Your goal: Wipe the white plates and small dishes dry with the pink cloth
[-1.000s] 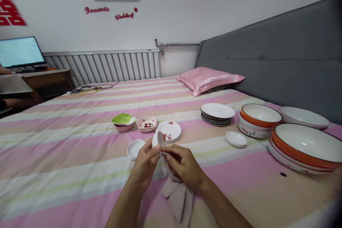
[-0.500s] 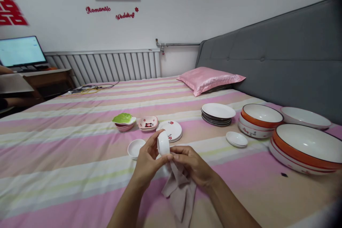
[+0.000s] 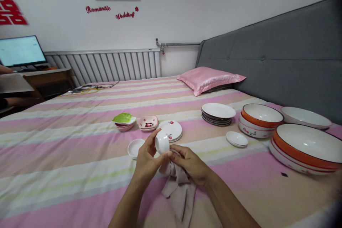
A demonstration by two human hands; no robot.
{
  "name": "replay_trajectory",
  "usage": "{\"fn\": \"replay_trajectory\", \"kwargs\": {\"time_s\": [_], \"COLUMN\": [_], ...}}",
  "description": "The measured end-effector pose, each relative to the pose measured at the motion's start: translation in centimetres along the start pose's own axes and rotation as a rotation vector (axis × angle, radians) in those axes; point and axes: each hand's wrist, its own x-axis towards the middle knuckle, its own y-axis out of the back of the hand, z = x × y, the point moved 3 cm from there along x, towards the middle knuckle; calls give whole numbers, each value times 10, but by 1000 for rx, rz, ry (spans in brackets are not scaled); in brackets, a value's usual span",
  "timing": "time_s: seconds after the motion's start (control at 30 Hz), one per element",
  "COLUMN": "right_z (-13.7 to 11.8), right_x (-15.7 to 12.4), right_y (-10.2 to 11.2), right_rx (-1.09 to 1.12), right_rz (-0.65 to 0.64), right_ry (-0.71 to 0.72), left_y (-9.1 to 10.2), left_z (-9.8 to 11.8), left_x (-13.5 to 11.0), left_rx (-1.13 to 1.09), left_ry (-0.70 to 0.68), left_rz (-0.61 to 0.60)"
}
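Note:
A small white bowl (image 3: 162, 142) is tilted on its side between my two hands. My left hand (image 3: 148, 155) is closed around its left edge, thumb below and fingers behind. My right hand (image 3: 189, 163) is closed on a greyish-pink cloth (image 3: 179, 188) and presses it to the bowl's right side; the cloth's lower end hangs onto the bedspread. Just left of my left hand a white dish (image 3: 135, 147) rests on the bed. Behind the bowl lies a stack of white plates with red flowers (image 3: 175, 130), partly hidden by my hand.
Pink patterned dishes (image 3: 148, 123) and a green leaf dish (image 3: 124, 118) sit beyond. To the right are stacked plates (image 3: 218, 110), small white saucers (image 3: 237, 139) and orange-rimmed bowls (image 3: 307, 146). A pink pillow (image 3: 211, 78) lies by the grey headboard (image 3: 280, 46). A person sits at far left.
The small bowl has turned slightly in my hands, showing more of its outer side. The cloth has bunched up closer beneath it. Everything else is where it was.

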Motion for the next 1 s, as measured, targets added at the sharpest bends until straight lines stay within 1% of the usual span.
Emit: {"fn": "replay_trajectory", "kwargs": {"time_s": [0.2,0.33,0.43,0.53,0.6,0.7,0.77,0.83,0.9,1.0], "right_z": [-1,-2,-2,1,4,9,10,8,5,-1], "right_x": [-2,-2,-2,0,2,6,8,8,7,4], "right_y": [6,9,10,13,16,23,29,32,29,20], "right_rx": [75,161,214,256,267,238,159,-4,-212,-450], "right_rz": [4,-10,13,58,109,245,360,442,446,378], "right_ry": [-54,-76,-74,-76,-79,-44,15,101,184,274], "left_y": [1,3,5,6,8,13,18,22,24,26], "left_z": [-1,1,2,2,1,-3,-6,-9,-10,-12], "left_x": [0,-2,-2,-2,-1,1,4,6,7,7], "left_rx": [42,96,191,298,345,380,396,423,463,508], "left_ry": [23,23,-5,-59,-75,-68,-61,-64,-77,-96], "left_rz": [-99,-190,-259,-285,-259,-152,-65,11,72,135]}}
